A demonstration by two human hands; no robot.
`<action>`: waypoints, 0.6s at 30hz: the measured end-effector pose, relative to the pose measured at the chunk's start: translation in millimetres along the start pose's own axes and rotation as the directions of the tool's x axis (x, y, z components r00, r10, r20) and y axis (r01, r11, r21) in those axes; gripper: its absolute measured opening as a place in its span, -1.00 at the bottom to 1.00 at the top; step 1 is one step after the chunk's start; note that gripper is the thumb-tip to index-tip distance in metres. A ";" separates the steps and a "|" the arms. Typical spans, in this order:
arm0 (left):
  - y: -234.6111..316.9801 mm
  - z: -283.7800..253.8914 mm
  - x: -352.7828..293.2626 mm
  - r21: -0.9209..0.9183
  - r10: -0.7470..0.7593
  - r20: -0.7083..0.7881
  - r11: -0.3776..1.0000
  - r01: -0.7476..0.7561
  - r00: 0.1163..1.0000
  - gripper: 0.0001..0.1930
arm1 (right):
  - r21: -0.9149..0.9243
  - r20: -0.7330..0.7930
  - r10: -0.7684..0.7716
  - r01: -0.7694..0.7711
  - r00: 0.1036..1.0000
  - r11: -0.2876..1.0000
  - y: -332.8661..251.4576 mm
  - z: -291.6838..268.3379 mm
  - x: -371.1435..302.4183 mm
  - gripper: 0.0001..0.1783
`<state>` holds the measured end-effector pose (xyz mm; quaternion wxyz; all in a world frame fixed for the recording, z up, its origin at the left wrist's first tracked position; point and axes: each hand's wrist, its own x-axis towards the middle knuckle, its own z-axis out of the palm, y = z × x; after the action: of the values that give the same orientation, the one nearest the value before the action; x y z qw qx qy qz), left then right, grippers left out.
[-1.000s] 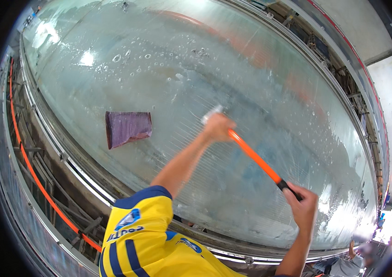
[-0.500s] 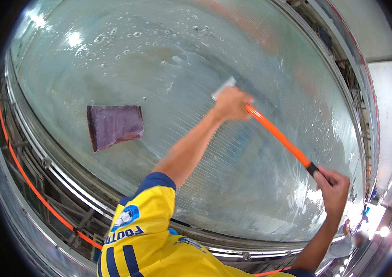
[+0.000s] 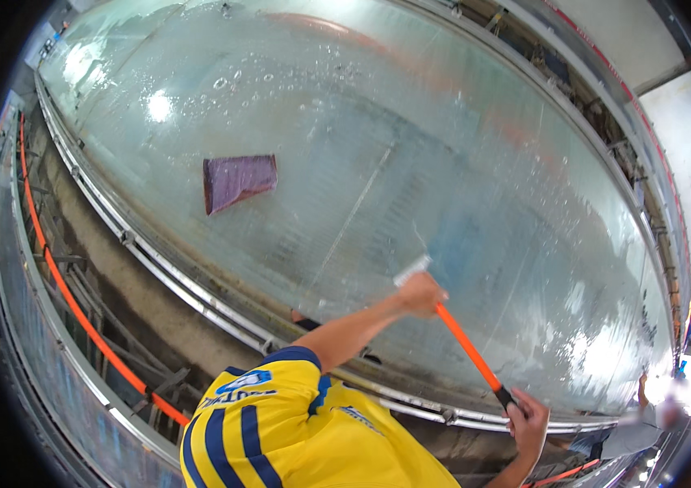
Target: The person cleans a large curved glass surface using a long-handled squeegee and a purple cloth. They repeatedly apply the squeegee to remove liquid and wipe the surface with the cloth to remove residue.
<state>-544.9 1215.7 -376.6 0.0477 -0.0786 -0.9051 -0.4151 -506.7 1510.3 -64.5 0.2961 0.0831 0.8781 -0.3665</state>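
The left hand (image 3: 420, 293) was closed around the upper end of a long orange pole (image 3: 467, 348) with a pale flat wiper head (image 3: 411, 271), pressing that head against the big wet sheet of clear ribbed panel (image 3: 459, 163). The right hand (image 3: 529, 424) gripped the pole's black lower end, well below and to the right of the left. The step looked like a wiping stroke across the soapy surface; the next pass probably called for steady pressure and an even drag over untouched areas. Bubbles and water streaks glistened above the left hand. A purple, roughly square cloth (image 3: 237, 180) lay flat on the panel, well to the upper left of that hand.
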 end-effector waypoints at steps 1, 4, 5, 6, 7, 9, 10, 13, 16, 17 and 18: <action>20.6 29.9 -10.5 -0.038 0.090 0.075 0.995 -0.087 0.993 -0.84 | 0.023 -0.035 0.084 -0.083 0.996 0.996 28.7 -10.4 -21.6 -0.59; 86.1 74.4 -34.7 -0.051 0.118 0.282 0.993 -0.108 0.952 -0.81 | -0.006 -0.158 0.165 -0.168 0.974 0.986 83.8 -17.7 -83.7 -0.65; 94.9 79.9 -37.2 -0.088 0.140 0.306 0.989 -0.118 0.942 -0.82 | -0.044 -0.190 0.144 -0.155 0.971 0.987 85.9 -9.4 -100.5 -0.67; 98.3 82.1 -40.4 -0.126 0.161 0.328 0.984 -0.126 0.931 -0.83 | -0.084 -0.220 0.122 -0.143 0.968 0.986 82.9 -2.6 -110.3 -0.67; 93.7 80.9 -40.9 -0.118 0.164 0.336 0.984 -0.131 0.928 -0.84 | -0.116 -0.219 0.139 -0.167 0.966 0.979 74.9 1.2 -110.0 -0.69; 70.8 54.2 -29.8 -0.115 0.181 0.350 0.982 -0.149 0.919 -0.85 | -0.182 -0.230 0.179 -0.223 0.957 0.958 44.9 20.7 -106.2 -0.71; 51.3 36.5 -23.2 -0.060 0.158 0.339 0.987 -0.146 0.928 -0.84 | -0.028 -0.317 0.055 -0.068 0.947 0.997 77.2 22.9 -91.2 -0.69; -32.3 -44.4 -2.0 0.038 0.081 0.243 0.995 -0.093 0.967 -0.89 | -0.109 -0.239 0.062 -0.090 0.969 0.990 -31.9 76.5 -35.6 -0.70; -127.5 -144.7 7.1 0.167 -0.065 0.130 0.985 0.042 0.989 -0.87 | -0.106 -0.204 -0.064 0.043 0.977 0.993 -116.1 146.0 33.9 -0.71; -153.0 -177.2 10.5 0.150 -0.147 0.102 0.980 0.130 0.984 -0.85 | -0.138 -0.159 -0.135 0.113 0.978 0.984 -143.2 160.9 54.5 -0.71; -179.6 -210.6 15.0 0.197 -0.192 0.043 0.964 0.180 0.981 -0.76 | -0.166 -0.111 -0.203 0.183 0.973 0.969 -173.5 176.7 75.1 -0.71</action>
<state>-587.8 941.9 -370.8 -0.0118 -0.0010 -0.9454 -0.3257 -549.4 1258.0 -103.2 0.2080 -0.0028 0.9248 -0.3185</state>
